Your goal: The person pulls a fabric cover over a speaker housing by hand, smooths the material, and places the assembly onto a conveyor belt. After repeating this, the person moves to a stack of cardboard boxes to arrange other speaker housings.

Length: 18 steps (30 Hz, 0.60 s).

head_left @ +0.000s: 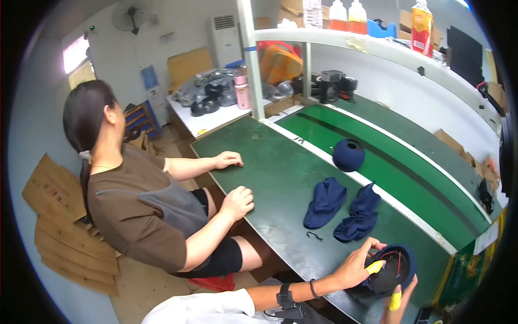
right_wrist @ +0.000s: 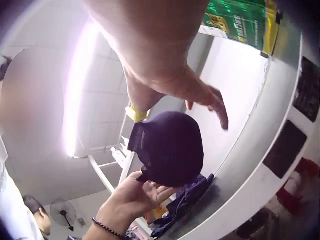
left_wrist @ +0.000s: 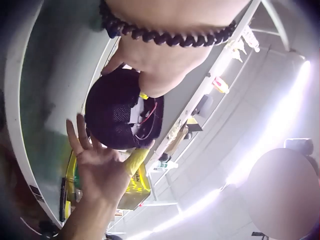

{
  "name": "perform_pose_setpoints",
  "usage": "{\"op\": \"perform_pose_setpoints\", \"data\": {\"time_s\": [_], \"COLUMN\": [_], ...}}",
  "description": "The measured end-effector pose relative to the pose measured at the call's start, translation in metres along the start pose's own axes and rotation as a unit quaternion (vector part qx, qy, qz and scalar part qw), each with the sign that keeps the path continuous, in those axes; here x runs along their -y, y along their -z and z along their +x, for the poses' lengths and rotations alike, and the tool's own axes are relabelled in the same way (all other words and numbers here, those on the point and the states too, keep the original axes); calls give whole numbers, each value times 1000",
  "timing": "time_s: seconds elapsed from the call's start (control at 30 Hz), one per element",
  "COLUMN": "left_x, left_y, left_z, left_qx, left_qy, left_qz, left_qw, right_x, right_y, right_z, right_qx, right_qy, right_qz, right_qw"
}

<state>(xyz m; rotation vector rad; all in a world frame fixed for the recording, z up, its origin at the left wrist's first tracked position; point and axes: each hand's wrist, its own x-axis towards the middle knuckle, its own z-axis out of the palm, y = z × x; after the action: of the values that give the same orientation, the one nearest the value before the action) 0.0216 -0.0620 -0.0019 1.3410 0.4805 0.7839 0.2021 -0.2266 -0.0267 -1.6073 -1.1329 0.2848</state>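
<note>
A round navy fabric-covered shell (head_left: 408, 264), with its dark hollow inside and a red wire showing, is held over the table's near right corner. My left hand (head_left: 353, 268) grips its rim, the yellow-wrapped thumb at the opening and fingers on the outside. At its other side is my right hand (head_left: 400, 305); in the left wrist view that hand (left_wrist: 102, 172) has its fingers spread, its yellow-wrapped thumb by the rim. The right wrist view shows the shell's smooth outside (right_wrist: 175, 147) resting against the left hand's fingers (right_wrist: 131, 197).
Two navy cloth pieces (head_left: 325, 202) (head_left: 359, 213) and a small black strip (head_left: 314, 236) lie on the green table (head_left: 259, 156). Beyond them is a navy ball (head_left: 349, 155) with a hole. A seated person (head_left: 140, 200) rests both hands at the left edge. A shelf (head_left: 377, 47) holds bottles.
</note>
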Motion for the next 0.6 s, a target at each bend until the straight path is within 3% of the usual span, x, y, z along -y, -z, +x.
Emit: {"op": "perform_pose_setpoints", "data": {"time_s": [0.03, 0.07, 0.1, 0.13, 0.17, 0.23, 0.27, 0.3, 0.33, 0.4, 0.5, 0.6], "left_x": [9, 20, 32, 40, 24, 12, 17, 23, 29, 39, 54, 35], "left_y": [-3, -10, -10, -7, -4, 8, 11, 12, 14, 23, 35, 41], "left_z": [2, 8, 14, 19, 9, 2, 0, -6, -11, -21, -24, -25], "left_qx": [-12, -17, 21, 46, 54, 76, 69, 63, 56, 42, 27, 14], "left_qy": [-71, -144, -155, -171, -112, -140, -138, -138, -141, -188, -161, -165], "left_qz": [16, 26, -85, -59, -74, 52, 100, 140, 182, 284, 341, 321], "left_qw": [997, 989, 984, 982, 989, 986, 983, 978, 971, 939, 926, 932], "right_x": [30, 58, 44, 57, 70, 52, 73, 51, 38, 19, -36, -132], "right_y": [-8, -33, -22, -18, -14, -14, -11, -12, -7, -4, 3, -1], "right_z": [1, 0, 9, 23, 37, 80, 101, 127, 158, 212, 280, 321], "right_qx": [19, -99, -74, -81, -87, -137, -154, -197, -183, -198, -197, -11], "right_qy": [-234, -133, -129, -143, -156, 22, 8, 91, 132, 166, 138, -34], "right_qz": [260, 340, 327, 312, 297, 76, -86, -214, -260, -351, -428, -529], "right_qw": [936, 926, 933, 936, 938, 987, 984, 952, 939, 900, 871, 848]}}
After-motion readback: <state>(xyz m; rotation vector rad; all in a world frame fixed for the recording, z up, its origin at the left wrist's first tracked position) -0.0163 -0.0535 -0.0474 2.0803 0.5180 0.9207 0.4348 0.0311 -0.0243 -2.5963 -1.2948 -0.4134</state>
